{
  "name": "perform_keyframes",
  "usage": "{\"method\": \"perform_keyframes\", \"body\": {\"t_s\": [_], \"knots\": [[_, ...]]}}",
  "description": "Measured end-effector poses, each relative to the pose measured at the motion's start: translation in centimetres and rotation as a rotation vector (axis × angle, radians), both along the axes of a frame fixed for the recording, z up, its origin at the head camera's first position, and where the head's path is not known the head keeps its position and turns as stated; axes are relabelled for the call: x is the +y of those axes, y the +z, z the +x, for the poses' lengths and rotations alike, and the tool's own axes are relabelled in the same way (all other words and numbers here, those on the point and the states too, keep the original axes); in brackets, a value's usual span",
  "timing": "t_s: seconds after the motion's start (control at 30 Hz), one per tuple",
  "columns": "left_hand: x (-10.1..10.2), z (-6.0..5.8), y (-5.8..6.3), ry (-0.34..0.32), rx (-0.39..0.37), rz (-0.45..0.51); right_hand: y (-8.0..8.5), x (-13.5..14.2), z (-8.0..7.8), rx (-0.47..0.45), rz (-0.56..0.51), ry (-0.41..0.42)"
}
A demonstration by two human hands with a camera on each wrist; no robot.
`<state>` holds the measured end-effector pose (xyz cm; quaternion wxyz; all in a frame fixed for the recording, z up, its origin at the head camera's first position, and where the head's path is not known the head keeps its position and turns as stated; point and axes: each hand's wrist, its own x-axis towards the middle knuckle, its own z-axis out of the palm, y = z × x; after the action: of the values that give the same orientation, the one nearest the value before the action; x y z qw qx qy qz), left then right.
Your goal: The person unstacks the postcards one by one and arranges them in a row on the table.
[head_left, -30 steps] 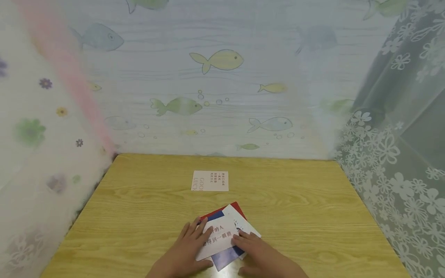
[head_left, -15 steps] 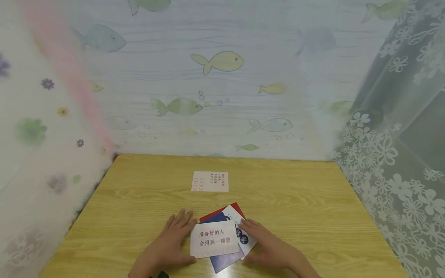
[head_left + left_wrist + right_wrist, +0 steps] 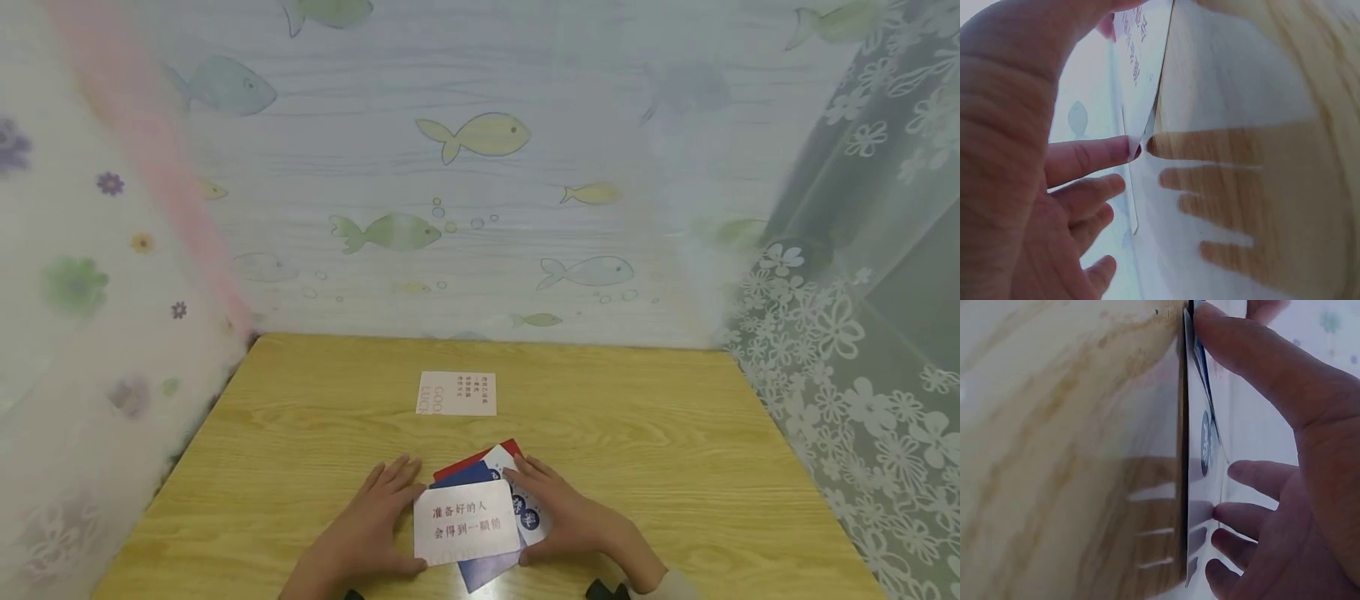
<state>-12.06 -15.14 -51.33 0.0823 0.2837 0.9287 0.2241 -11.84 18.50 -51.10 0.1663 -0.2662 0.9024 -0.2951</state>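
Note:
A white card (image 3: 465, 521) printed with red characters lies on top of a fanned stack, its surface slightly tilted. My left hand (image 3: 367, 529) holds its left edge, thumb at the near corner and index finger at the far one; in the left wrist view this card (image 3: 1138, 69) slants up from the table. At its right edge, my right hand (image 3: 566, 517) has the thumb at the near corner and the index finger at the far corner. Beneath lie a blue card (image 3: 483, 572), a white card with dark blue round prints (image 3: 527, 510) and a red card (image 3: 465, 462), all partly covered.
Farther back on the wooden table (image 3: 637, 408) lies a single white card (image 3: 457, 393) with "GOOD LUCK" lettering, turned sideways. A curtain with fish drawings (image 3: 480, 208) hangs behind the table, and lace fabric (image 3: 840, 350) borders the right side.
Both hands were lying over the stack; they drew apart to the top card's sides, uncovering it. The right hand then came in to its right edge, and the card's near edge now shows more lettering.

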Motion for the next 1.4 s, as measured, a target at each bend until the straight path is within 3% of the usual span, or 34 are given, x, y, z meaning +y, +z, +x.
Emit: {"method": "perform_keyframes", "body": {"t_s": [0.4,0.67,0.83,1.2,1.4], "knots": [[0.4,0.3,0.2,-0.03,0.071,-0.054,0.2,-0.2,0.2,0.022,0.029,0.013],[0.2,0.2,0.1,-0.037,0.276,-0.04,0.2,0.0,0.2,0.104,-0.032,0.008],[0.1,0.2,0.4,-0.042,0.331,-0.018,0.3,0.0,0.3,0.126,-0.095,-0.024],[-0.2,-0.2,0.7,-0.076,0.33,0.089,0.4,0.6,0.5,0.194,-0.204,-0.029],[-0.4,-0.3,0.8,-0.09,0.26,0.156,0.4,1.1,0.5,0.253,-0.29,-0.002]]}}
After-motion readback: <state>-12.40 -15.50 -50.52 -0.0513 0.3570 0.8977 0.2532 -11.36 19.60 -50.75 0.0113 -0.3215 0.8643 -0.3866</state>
